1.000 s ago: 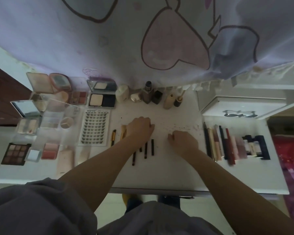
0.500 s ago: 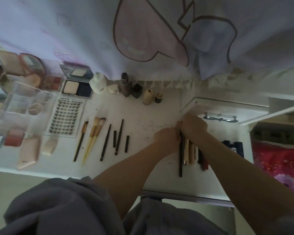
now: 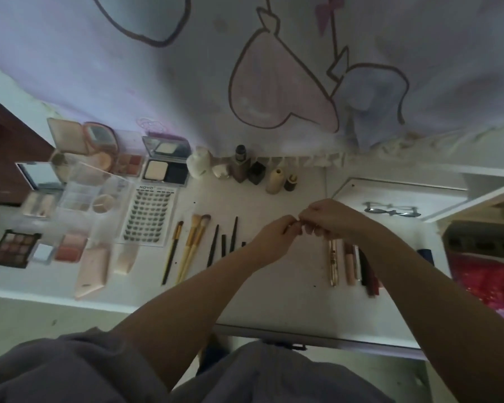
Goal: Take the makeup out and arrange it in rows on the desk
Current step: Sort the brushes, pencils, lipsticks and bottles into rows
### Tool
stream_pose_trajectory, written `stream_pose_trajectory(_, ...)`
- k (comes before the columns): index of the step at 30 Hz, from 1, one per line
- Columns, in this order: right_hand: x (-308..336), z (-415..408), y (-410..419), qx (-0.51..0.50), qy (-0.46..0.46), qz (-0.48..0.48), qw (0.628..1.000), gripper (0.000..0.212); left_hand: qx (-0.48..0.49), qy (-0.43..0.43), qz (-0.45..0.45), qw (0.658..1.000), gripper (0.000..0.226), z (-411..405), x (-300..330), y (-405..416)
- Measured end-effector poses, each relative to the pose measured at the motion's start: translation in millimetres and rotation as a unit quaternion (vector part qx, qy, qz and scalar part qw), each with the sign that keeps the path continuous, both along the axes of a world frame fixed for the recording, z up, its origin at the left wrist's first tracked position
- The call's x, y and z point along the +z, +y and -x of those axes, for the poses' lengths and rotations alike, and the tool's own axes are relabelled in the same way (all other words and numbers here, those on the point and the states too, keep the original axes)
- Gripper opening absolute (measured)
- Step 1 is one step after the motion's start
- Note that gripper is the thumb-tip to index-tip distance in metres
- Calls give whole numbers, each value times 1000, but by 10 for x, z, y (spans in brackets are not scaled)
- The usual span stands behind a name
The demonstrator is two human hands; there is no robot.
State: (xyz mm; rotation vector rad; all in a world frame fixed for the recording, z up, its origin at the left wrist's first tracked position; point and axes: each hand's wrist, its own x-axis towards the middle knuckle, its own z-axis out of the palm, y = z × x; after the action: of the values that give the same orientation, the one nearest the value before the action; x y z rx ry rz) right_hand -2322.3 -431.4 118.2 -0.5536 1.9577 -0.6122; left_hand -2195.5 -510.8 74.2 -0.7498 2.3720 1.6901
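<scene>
Hard to make out what sits between the curled fingertips: left hand point(image 3: 275, 238) and right hand point(image 3: 325, 218) meeting knuckle to knuckle above the white desk point(image 3: 274, 301), pinching something small (cannot tell what). Just right of the grip, slim glossy lip tubes point(image 3: 351, 264), partly hidden under the right forearm. Left of it, gold-handled brushes point(image 3: 191, 247) and thin dark pencils point(image 3: 223, 245) in a row. Beyond, squat bottles point(image 3: 245, 170). Forearms bare, converging.

bare forearms, no sleeves reaching them; loose grey garment point(image 3: 70, 370) covers the body below.
</scene>
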Motion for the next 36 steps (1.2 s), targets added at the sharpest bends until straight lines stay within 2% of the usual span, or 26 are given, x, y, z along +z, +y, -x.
stream_pose_trajectory(4,53,-256,-85,85,-26,-14,996,26,-83,-10,104,991,24,-365,12,-297)
stream_pose_trajectory(9,52,-514,-193,97,-34,20,995,24,-109,-11,119,987,23,-649,52,-492)
stream_pose_trajectory(14,29,-527,-159,90,-6,1,996,18,-133,-57,72,987,26,-701,18,-526)
stream_pose_trajectory(16,2,-422,-75,19,25,3,999,18,-102,-92,25,990,25,-685,-33,-543)
stream_pose_trajectory(18,-56,-321,40,-78,33,13,996,19,-21,-109,-58,992,25,-614,-81,-543)
stream_pose_trajectory(20,-142,-318,122,-126,29,3,992,19,26,-115,-113,987,26,-463,-117,-514)
stream_pose_trajectory(22,-280,-435,149,-127,31,-25,991,21,22,-129,-65,989,27,-284,-161,-489)
stream_pose_trajectory(24,-449,-599,136,-116,48,-56,990,23,-2,-146,58,988,32,-152,-236,-512)
stream_pose_trajectory(26,-612,-761,86,-95,73,-77,990,28,-23,-166,141,976,37,-82,-306,-562)
stream_pose_trajectory(31,-875,-1062,-88,-9,219,-143,965,23,-59,-198,204,957,33,-43,-396,-734)
stream_pose_trajectory(36,-941,-1167,-203,58,252,-148,955,27,-88,-226,275,930,37,-57,-457,-828)
